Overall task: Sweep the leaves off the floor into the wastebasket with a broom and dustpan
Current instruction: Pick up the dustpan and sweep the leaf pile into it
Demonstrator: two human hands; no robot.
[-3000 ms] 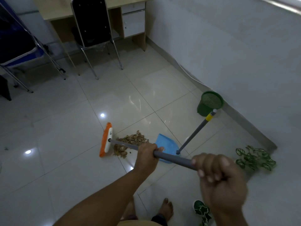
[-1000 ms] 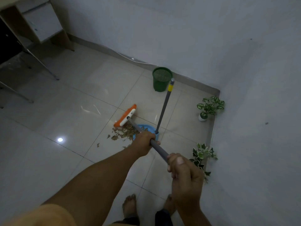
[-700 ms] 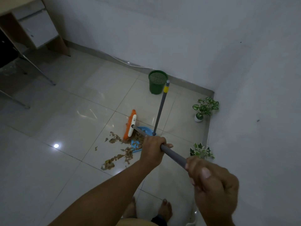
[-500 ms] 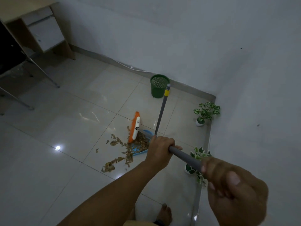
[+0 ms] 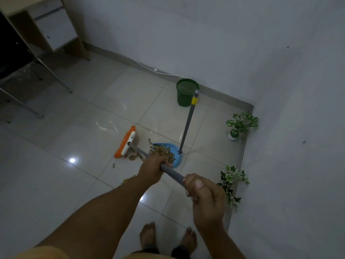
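Both hands' grip, left hand (image 5: 151,168) and right hand (image 5: 205,197), wraps the broom (image 5: 125,142) above glossy tiles (image 5: 56,184) by the corner.

Single head view, wide-angle, looking steeply down and forward at floor (image 5: 78,184) corner; hands near.

A dim indoor picture with a cool grey-blue cast. Small bright spots of overhead light glare on the glossy tiled floor (image 5: 89,146), and pale streaks reflect farther back. Shadows are soft and weak. The dark chair (image 5: 11,53) at top left sinks into near black. The wide lens bends the wall (image 5: 224,34) and floor lines toward the edges. The nearest arm looks slightly soft; fine detail is grainy.
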